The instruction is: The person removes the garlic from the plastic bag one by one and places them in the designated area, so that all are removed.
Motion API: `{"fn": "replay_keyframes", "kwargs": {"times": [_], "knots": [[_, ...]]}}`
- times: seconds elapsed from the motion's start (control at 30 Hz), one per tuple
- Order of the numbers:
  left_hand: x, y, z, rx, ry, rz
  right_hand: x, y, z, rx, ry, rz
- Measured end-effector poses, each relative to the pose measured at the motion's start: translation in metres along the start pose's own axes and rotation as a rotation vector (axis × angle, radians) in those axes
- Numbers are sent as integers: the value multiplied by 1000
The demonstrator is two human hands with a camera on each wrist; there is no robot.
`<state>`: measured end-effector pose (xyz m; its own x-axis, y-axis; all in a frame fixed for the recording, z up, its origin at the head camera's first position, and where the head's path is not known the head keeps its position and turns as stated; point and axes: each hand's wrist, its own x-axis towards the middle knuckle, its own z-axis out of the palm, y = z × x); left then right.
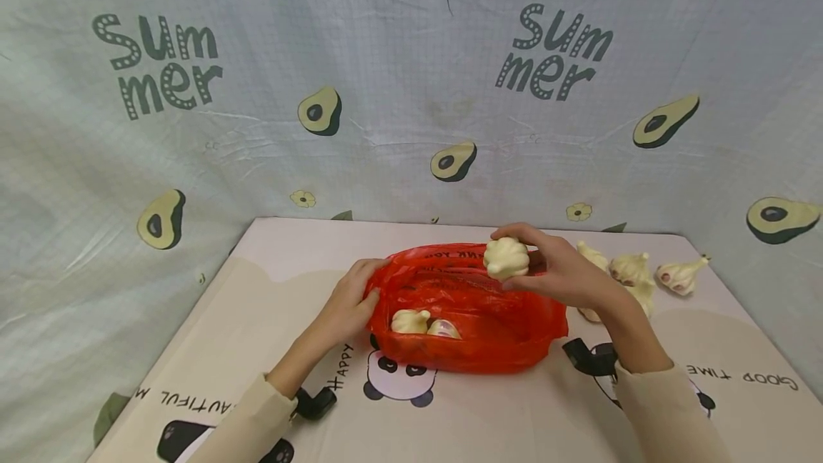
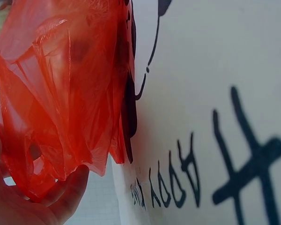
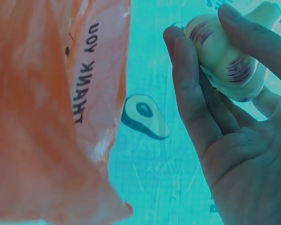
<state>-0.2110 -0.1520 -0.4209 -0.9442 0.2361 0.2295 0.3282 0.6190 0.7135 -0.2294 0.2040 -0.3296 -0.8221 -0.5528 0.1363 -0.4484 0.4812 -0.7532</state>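
Observation:
A red plastic bag [image 1: 463,356] lies on the table with its mouth spread wide; two garlic bulbs [image 1: 410,321] show inside it. My left hand [image 1: 350,302] grips the bag's left edge, and in the left wrist view its fingers [image 2: 75,192] curl at the crumpled plastic. Above the right part of the bag's mouth, my right hand [image 1: 566,270] holds another garlic bulb [image 1: 506,259] between thumb and fingers. The right wrist view shows purple streaks on that bulb [image 3: 227,61], beside the bag's printed side [image 3: 91,79].
Several more garlic bulbs [image 1: 681,276] sit on the table to the right of the bag, partly behind my right hand and forearm. The table [image 1: 302,249] has a pale cover with panda prints and lettering. Behind it hangs a curtain [image 1: 386,34] patterned with avocados.

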Motion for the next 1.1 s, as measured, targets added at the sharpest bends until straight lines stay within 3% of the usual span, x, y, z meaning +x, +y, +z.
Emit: {"fn": "replay_keyframes", "kwargs": {"times": [0.27, 0.53, 0.93, 1.1], "knots": [[0, 1, 0, -2, 1, -6, -16, 7, -14, 4, 64, -68], [-1, 0, 0, -1, 0, -9, -35, 13, -25, 48, 96, -41], [-1, 0, 0, 9, 5, -6, -61, 24, -40, -75, 217, -65], [-1, 0, 1, 8, 3, -9, -71, 35, -47, -59, 229, -79]]}}
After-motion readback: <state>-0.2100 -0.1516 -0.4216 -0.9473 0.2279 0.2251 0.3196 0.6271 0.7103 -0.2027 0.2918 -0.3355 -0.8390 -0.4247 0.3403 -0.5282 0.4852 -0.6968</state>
